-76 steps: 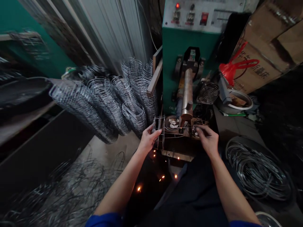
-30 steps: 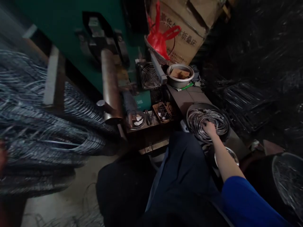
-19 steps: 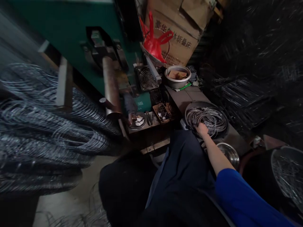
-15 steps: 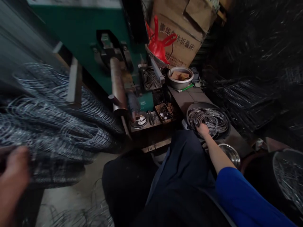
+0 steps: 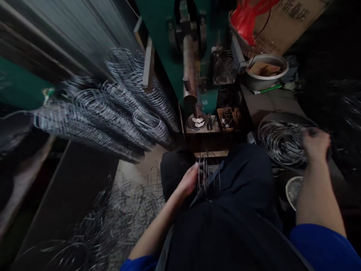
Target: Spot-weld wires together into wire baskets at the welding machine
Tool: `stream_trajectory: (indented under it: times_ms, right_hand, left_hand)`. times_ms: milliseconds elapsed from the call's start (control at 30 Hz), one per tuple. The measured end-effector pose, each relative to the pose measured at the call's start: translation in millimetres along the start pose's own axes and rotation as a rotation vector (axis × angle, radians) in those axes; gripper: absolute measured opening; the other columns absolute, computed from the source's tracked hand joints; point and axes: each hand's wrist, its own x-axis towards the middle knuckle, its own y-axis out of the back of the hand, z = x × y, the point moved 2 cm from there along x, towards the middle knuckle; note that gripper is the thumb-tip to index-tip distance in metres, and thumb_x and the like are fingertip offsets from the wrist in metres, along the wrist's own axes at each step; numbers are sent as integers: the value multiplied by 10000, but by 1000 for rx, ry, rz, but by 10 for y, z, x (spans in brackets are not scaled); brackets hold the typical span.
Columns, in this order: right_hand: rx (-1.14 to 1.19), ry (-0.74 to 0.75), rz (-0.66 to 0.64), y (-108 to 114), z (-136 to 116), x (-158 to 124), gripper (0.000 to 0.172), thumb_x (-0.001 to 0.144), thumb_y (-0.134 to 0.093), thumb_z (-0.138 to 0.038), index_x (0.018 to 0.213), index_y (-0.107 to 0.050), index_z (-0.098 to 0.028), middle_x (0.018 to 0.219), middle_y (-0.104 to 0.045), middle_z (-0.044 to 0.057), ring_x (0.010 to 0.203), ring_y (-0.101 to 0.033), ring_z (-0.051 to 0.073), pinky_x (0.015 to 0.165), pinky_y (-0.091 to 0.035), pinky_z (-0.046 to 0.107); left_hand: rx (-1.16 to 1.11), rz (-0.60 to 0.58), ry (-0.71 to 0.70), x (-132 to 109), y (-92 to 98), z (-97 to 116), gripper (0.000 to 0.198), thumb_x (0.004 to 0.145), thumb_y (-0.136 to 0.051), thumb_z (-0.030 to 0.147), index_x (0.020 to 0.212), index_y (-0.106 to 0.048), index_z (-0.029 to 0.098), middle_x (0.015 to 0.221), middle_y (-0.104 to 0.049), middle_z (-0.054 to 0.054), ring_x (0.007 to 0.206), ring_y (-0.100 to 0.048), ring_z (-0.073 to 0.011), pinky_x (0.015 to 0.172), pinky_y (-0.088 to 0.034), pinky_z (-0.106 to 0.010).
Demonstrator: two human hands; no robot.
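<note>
My left hand is in front of my lap, its fingers closed on a few thin wire rings that hang upright between my knees. On the right, my right hand is over the right edge of a coil of wire rings lying in a round dark dish. Its fingers are curled and a little blurred; what they grip, if anything, is hidden.
Several long stacks of wire rings hang at the left. Cut wire litters the floor. Ahead are a green machine with a metal cylinder, a small dish, a basket, a fan and a white basin.
My view has swung left. My left hand has come from the stacks at the far left to my lap with wire rings. My right hand has moved from the coil's near left side to its right edge.
</note>
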Motion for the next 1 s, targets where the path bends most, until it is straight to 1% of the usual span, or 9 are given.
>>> stream_trajectory:
  times_ms: [67, 133, 200, 267, 333, 467, 600, 767, 1000]
  right_hand:
    - [260, 1, 150, 245, -21, -19, 205, 824, -673, -224, 913, -748, -55, 747, -660, 156, 601, -516, 182, 619, -388, 357]
    - [576, 32, 203, 427, -147, -131, 207, 842, -666, -270, 902, -741, -87, 708, -621, 107, 557, -476, 146, 583, -369, 331]
    - [759, 60, 101, 493, -375, -280, 280, 870, -660, -358, 971, -734, -108, 722, -602, 86, 566, -476, 141, 584, -370, 324]
    - [764, 53, -134, 440, -650, -426, 387, 858, -686, -465, 1039, -726, -125, 746, -605, 77, 595, -489, 150, 596, -379, 323]
    - [775, 59, -322, 332, -909, -554, 455, 799, -749, -533, 1006, -727, -128, 744, -601, 62, 605, -478, 146, 605, -382, 317]
    - [1031, 81, -407, 102, -1277, -775, 483, 744, -805, -604, 873, -705, -148, 691, -540, 11, 577, -425, 127, 565, -353, 284]
    - [902, 134, -545, -180, -1553, -1060, 508, 819, -704, -670, 829, -707, -162, 657, -530, 6, 587, -447, 147, 547, -330, 272]
    - [698, 350, -614, -500, -1927, -1387, 512, 886, -626, -648, 707, -678, -172, 651, -568, 9, 645, -507, 171, 607, -361, 281]
    - [695, 503, -650, -621, -2243, -1592, 472, 883, -681, -587, 657, -605, -180, 650, -529, 2, 613, -471, 155, 588, -348, 283]
  left_hand:
    - [-43, 0, -34, -57, 6, -235, 702, 663, -777, 685, 1119, -638, 170, 676, -583, 16, 482, -506, -99, 429, -384, -210]
    - [-63, 12, -79, -118, 24, -357, 658, 693, -783, 646, 1130, -645, 173, 689, -569, 21, 467, -465, -77, 387, -301, -188]
    - [-89, 18, -116, -153, 49, -376, 629, 720, -787, 606, 1154, -644, 175, 676, -544, 32, 444, -412, -56, 374, -239, -178]
    - [-123, 13, -166, -160, 76, -308, 605, 746, -793, 553, 1196, -635, 181, 660, -515, 50, 417, -341, -29, 380, -212, -170]
    - [-147, 4, -216, -148, 107, -183, 604, 760, -799, 504, 1245, -620, 191, 660, -505, 61, 400, -287, -9, 383, -192, -163]
    - [-175, 45, -326, -119, 185, 134, 687, 721, -847, 420, 1321, -594, 198, 673, -510, 66, 398, -275, 2, 380, -174, -158]
    - [-185, 105, -412, -119, 235, 395, 765, 676, -881, 362, 1360, -582, 195, 633, -466, 87, 393, -257, 4, 375, -166, -162]
    - [-213, 134, -456, -123, 197, 566, 766, 669, -884, 359, 1359, -592, 202, 618, -448, 92, 387, -256, 2, 371, -172, -168]
    - [-252, 121, -476, -58, 128, 667, 730, 693, -871, 337, 1358, -602, 204, 590, -405, 104, 389, -248, 2, 374, -184, -153]
